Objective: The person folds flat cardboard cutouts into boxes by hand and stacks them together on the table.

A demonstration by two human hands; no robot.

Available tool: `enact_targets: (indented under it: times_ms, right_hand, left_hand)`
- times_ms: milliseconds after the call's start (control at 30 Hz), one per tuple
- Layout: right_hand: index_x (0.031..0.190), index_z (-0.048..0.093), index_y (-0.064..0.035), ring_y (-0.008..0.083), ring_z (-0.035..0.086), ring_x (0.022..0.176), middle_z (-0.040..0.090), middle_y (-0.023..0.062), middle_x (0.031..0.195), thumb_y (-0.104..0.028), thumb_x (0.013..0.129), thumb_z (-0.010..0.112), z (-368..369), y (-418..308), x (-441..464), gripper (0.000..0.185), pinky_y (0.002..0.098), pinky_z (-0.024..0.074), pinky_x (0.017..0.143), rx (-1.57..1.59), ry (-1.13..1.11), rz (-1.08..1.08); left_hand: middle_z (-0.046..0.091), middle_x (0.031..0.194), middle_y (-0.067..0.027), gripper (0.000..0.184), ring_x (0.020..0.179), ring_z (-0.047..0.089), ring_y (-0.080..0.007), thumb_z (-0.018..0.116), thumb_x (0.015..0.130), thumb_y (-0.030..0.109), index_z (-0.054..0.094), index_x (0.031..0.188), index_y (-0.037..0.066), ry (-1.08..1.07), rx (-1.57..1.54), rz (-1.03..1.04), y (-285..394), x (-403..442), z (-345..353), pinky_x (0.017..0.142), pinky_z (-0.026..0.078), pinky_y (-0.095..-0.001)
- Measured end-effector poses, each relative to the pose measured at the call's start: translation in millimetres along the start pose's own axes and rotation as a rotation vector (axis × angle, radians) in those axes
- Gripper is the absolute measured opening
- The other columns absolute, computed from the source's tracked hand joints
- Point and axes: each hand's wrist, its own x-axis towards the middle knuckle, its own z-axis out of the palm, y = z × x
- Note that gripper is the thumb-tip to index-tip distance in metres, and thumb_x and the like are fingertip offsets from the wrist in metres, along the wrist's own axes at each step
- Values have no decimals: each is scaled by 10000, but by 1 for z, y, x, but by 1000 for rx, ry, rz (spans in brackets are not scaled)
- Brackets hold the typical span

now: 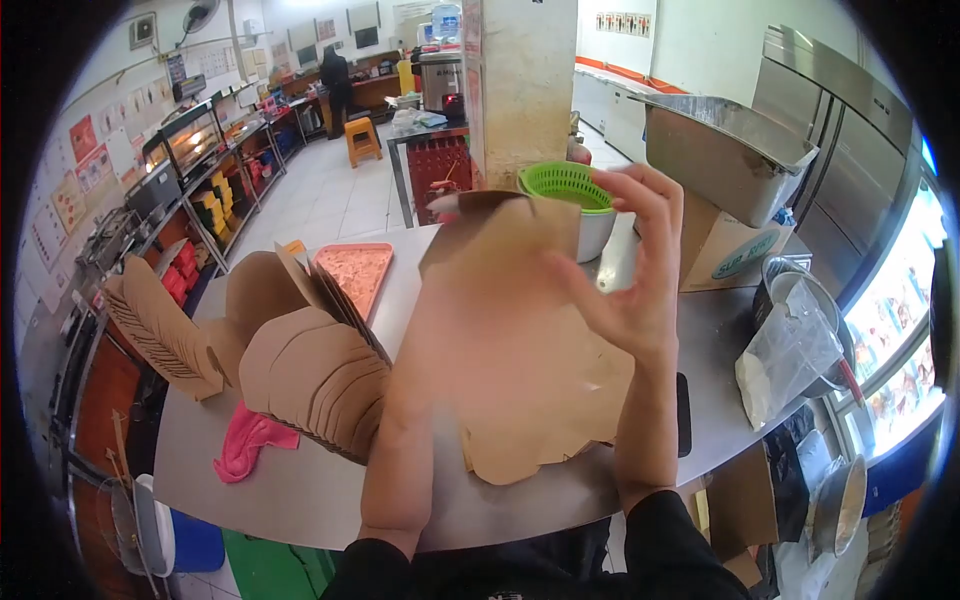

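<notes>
At the bottom centre of the frame, the tabletop (300,490) carries the flat brown cardboard (540,420), which spreads up the middle between the person's forearms. The left hand (480,335) is a blur over it, so I can't tell its grip. The right hand (645,265), right of centre, holds nothing, thumb and fingers spread wide near the cardboard's upper right edge. The step in hand seems to be handling this cardboard; the next move would call for the right fingers to meet an edge and steady it.

Left of centre stand the shaped cardboard pieces (315,370), nested together, beside a pink cloth (250,442). Farther up are an orange-pink tray (357,270) and a green basket (570,185); beyond, upper left, a yellow stool (362,130).
</notes>
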Motion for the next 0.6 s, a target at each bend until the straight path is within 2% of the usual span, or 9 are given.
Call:
enact_targets:
  times_ms: [33,67,100,167,267,367,467,533,600]
  right_hand:
    - [1043,695,-88,250,586,1106,588,144,1256,-177,706,929,-6,-2,3,420,387,478,907,-52,-127,-128]
    - [1136,726,-125,309,541,1242,538,178,1401,-191,679,927,-11,-3,5,504,432,442,1018,-102,-255,-256]
    - [1236,720,-215,364,468,1359,488,197,1489,-195,679,911,-17,1,3,589,464,364,1121,-126,-395,-271]
    - [1259,709,-194,373,453,1385,471,199,1508,-193,675,911,-18,20,2,618,472,353,1139,-79,-473,-300]
    - [1336,650,-142,382,429,1424,459,203,1525,-176,659,913,-18,36,2,728,482,340,1167,100,-513,-282]
    - [1423,541,-82,378,448,1421,478,204,1512,-144,642,914,-33,33,5,868,472,354,1172,251,-510,-158]
    - [1462,438,-41,361,511,1369,514,193,1470,-125,631,911,-39,30,4,959,452,390,1152,171,-616,-66]
    - [1469,399,-30,351,546,1334,537,181,1439,-123,624,908,-41,32,3,991,443,410,1137,74,-687,-56]
    - [1440,413,-21,324,588,1275,559,161,1376,-133,619,933,-42,37,4,978,428,442,1105,95,-637,-41]
  left_hand:
    - [753,1054,-80,273,924,720,-183,739,932,34,674,1193,-17,43,30,-5,9,1,0,792,560,-313]
    - [752,998,-106,237,879,718,-239,749,912,52,700,1138,1,-116,275,44,17,3,-10,774,558,-338]
    - [751,970,-118,219,856,717,-266,755,901,61,712,1111,11,-196,399,60,19,2,-13,765,556,-351]
    - [731,890,-144,181,799,688,-333,769,866,80,737,1038,34,-271,632,110,19,-2,-15,736,546,-392]
    - [710,851,-136,154,765,663,-351,777,829,86,751,977,54,-195,739,195,12,-5,-11,715,531,-432]
    - [715,883,-96,158,869,668,-314,778,800,81,756,955,74,-250,636,245,25,-3,-18,752,529,-409]
    - [721,910,-52,167,1023,651,-264,777,768,83,757,933,92,-386,619,376,35,-5,-21,875,508,-406]
    - [717,980,-26,232,1109,620,-255,800,719,80,744,945,93,-328,554,422,39,-9,-16,977,460,-424]
    - [703,1087,-56,270,1133,608,-291,842,700,107,733,946,96,-196,651,484,52,-8,-15,1015,426,-443]
